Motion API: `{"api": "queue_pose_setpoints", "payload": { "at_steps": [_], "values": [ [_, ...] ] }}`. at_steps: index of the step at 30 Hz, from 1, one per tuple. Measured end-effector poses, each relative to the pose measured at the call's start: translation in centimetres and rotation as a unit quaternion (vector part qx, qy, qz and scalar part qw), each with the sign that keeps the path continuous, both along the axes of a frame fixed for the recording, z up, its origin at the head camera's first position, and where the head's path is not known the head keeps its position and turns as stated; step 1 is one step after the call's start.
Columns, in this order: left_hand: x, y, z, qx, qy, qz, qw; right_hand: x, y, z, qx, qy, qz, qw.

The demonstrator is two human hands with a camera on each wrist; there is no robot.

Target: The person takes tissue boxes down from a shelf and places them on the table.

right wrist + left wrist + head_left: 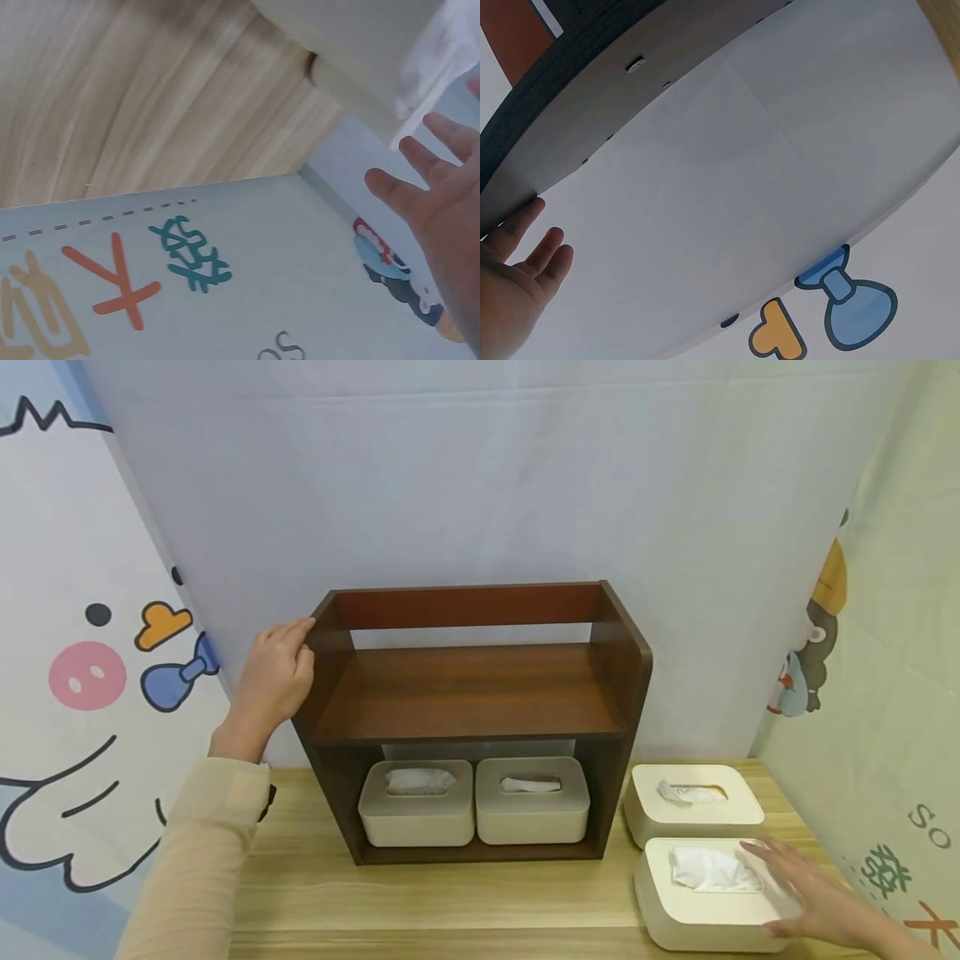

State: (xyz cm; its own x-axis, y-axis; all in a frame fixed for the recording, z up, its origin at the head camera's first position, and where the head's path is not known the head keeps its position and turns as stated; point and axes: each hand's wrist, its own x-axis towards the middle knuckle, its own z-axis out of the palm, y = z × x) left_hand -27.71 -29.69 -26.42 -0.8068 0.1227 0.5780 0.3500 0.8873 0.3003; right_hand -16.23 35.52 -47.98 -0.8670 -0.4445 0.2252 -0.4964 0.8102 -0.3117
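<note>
My left hand (pixel 273 672) rests against the outer left side of a dark brown wooden shelf (pixel 465 693), fingertips at the panel's edge. In the left wrist view, the fingers (pixel 551 259) lie loosely beside the panel (pixel 585 112). At the front right, my right hand (pixel 813 889) spreads over the right end of a cream tissue box (pixel 712 935), its fingers near the top and its thumb lower at the front. The right wrist view has the fingers (pixel 397 191) extended and apart beside the box (pixel 367 37). White tissue (pixel 712 868) sticks out of its slot.
Two more cream tissue boxes (pixel 416 827) (pixel 532 823) stand side by side in the shelf's lower compartment. Another box (pixel 693 777) sits just behind the one at my right hand. Printed curtains hang left and right over the light wooden table (pixel 450 910).
</note>
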Motion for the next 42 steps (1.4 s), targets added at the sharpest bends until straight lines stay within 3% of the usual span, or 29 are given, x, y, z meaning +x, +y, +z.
{"api": "queue_pose_setpoints", "payload": {
  "at_steps": [4, 11, 17, 22, 27, 37, 42],
  "values": [
    [0.1, 0.0, 0.1, -0.001, 0.004, -0.001, 1.0, 0.1, -1.6, 1.2, -0.001, 0.036, -0.015, 0.999],
    [0.2, -0.1, 0.2, -0.001, -0.001, 0.0, 1.0, -0.1, -5.4, 3.4, 0.01, 0.16, 0.024, 0.987],
    [0.3, -0.1, 0.2, -0.002, -0.003, -0.001, 1.0, -0.2, -8.8, 4.4, -0.006, 0.216, 0.054, 0.975],
    [0.3, -0.1, 0.2, -0.001, 0.002, -0.002, 1.0, -0.3, -11.5, 4.9, -0.018, 0.22, 0.084, 0.972],
    [0.3, -0.2, 0.2, 0.001, 0.0, -0.002, 1.0, -0.6, -14.1, 5.1, 0.003, 0.21, 0.101, 0.972],
    [0.4, -0.1, 0.4, 0.002, -0.001, -0.003, 1.0, -1.9, -18.6, 4.6, 0.017, 0.147, 0.133, 0.98],
    [0.4, -0.1, 0.4, 0.001, -0.002, -0.001, 1.0, -2.9, -20.8, 4.4, 0.015, 0.091, 0.131, 0.987]
  ]
}}
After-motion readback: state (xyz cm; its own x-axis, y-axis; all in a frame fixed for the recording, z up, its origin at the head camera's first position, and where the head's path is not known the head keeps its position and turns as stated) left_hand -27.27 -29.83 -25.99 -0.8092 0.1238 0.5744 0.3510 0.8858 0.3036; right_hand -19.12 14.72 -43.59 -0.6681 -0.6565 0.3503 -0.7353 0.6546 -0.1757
